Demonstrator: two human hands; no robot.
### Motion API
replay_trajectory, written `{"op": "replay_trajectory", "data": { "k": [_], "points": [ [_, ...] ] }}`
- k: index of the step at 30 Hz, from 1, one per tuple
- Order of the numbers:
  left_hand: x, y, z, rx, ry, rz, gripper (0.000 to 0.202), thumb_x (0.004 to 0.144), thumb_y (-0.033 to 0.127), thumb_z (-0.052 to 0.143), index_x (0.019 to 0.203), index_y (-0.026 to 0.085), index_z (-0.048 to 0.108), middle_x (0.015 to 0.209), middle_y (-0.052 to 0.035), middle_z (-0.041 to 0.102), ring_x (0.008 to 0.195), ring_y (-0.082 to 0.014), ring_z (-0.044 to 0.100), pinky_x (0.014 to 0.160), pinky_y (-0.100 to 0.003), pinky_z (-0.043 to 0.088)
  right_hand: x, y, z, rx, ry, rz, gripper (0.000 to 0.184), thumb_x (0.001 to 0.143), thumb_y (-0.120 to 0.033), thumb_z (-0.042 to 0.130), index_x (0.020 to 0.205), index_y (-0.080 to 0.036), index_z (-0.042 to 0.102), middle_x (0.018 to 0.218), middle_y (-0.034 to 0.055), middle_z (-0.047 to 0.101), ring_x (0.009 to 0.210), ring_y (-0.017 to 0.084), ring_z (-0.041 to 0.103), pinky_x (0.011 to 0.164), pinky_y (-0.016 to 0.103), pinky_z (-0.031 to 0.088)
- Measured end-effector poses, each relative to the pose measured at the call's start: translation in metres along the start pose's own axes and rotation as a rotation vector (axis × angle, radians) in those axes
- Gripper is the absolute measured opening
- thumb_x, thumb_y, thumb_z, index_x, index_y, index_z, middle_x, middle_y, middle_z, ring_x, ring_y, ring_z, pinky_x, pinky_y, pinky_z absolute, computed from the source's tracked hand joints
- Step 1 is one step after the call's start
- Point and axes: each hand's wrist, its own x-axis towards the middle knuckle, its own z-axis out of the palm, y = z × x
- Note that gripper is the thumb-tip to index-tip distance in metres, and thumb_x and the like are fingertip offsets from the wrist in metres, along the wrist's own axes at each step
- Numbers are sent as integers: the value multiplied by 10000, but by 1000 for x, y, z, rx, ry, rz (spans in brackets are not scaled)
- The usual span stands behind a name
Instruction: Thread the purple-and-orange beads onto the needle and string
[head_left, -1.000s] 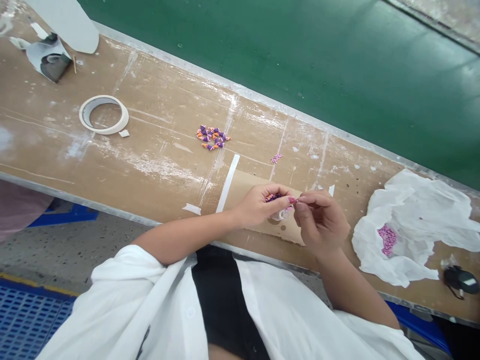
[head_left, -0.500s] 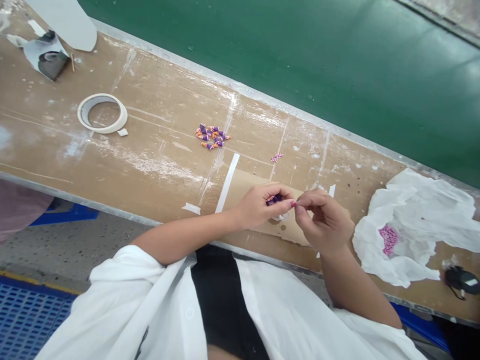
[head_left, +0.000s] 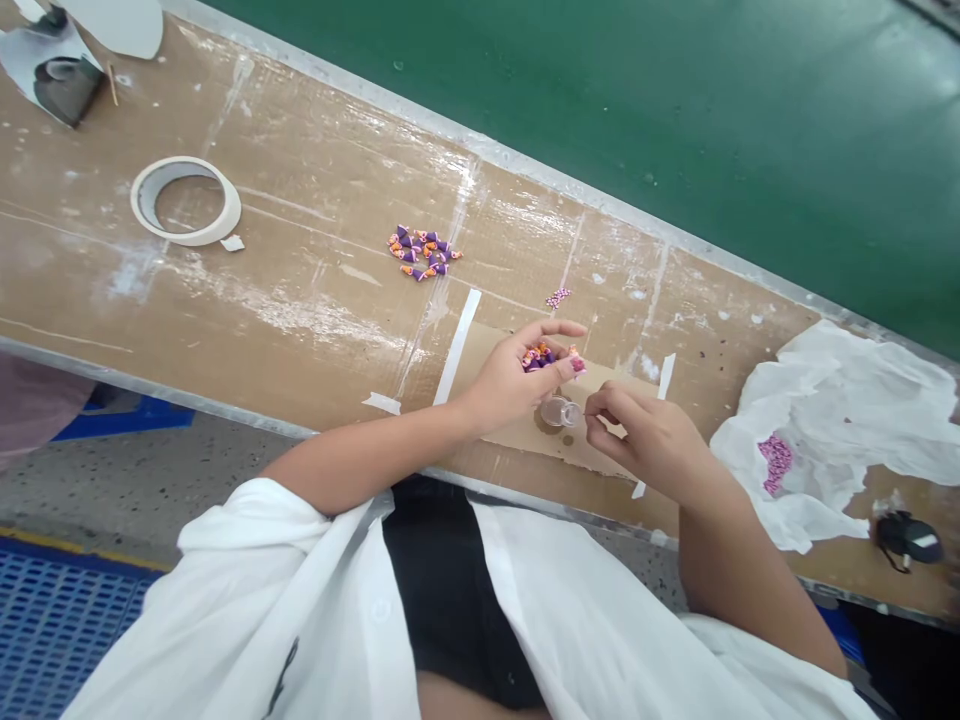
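Note:
My left hand is curled around several small purple-and-orange figurines, with one at the thumb and fingertips. Just below it, a small clear plastic cup lies over the brown cardboard piece. My right hand is pinched close to the cup's mouth; a thin dark tip seems to stick out from its fingers, too small to name. Further up the table, a loose group of similar figurines lies beside a small cluster of pink bits.
A roll of masking tape lies at left. White strips of tape edge the cardboard. Crumpled white plastic holds a pile of pink pieces at right, near a black object. A green surface borders the table's far side.
My right hand has drawn away from the left fingertips, down toward the clear cup. The left fingers have spread more, showing the held figurines. The view has shifted slightly.

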Motion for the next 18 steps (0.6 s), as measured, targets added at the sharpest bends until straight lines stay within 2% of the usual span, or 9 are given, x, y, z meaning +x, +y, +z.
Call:
{"op": "replay_trajectory", "data": {
  "k": [3,9,11,13,16,18],
  "points": [
    [2,1,1,-94,54,-120,349,809,239,694,1115,158,548,675,67,514,476,-1,359,478,-197,281,-4,0,4,-82,-54,-24,96,899,-165,509,826,-216,472,679,-29,534,491,94,424,438,217,293],
    [3,2,2,-186,73,-201,251,776,190,727,935,139,539,680,55,521,482,7,351,467,-184,241,-3,-2,5,-118,-73,-18,101,904,-170,492,817,-215,466,668,-28,521,483,96,402,427,228,261],
    [3,3,3,-191,71,-216,246,776,179,726,908,143,521,664,56,520,485,4,353,466,-178,240,1,-3,2,-62,-5,-13,105,890,-152,514,820,-217,472,661,-29,503,501,94,413,442,222,300],
    [2,5,3,-190,66,-228,216,801,162,695,896,151,501,648,56,520,484,-2,357,467,-173,246,5,-6,1,4,122,20,122,864,-120,536,825,-221,480,653,-33,481,504,91,410,456,222,333],
    [2,6,4,-188,53,-249,143,856,125,610,886,159,475,621,57,510,480,-13,365,462,-168,251,11,-11,3,43,327,80,166,831,-74,554,845,-226,491,648,-44,454,484,81,388,438,222,334],
    [2,5,4,-197,45,-253,123,872,110,577,883,159,465,611,58,504,484,-17,376,459,-165,253,15,-15,6,34,397,103,178,826,-66,561,859,-229,496,647,-48,438,481,80,385,432,225,334]
  ]
}}
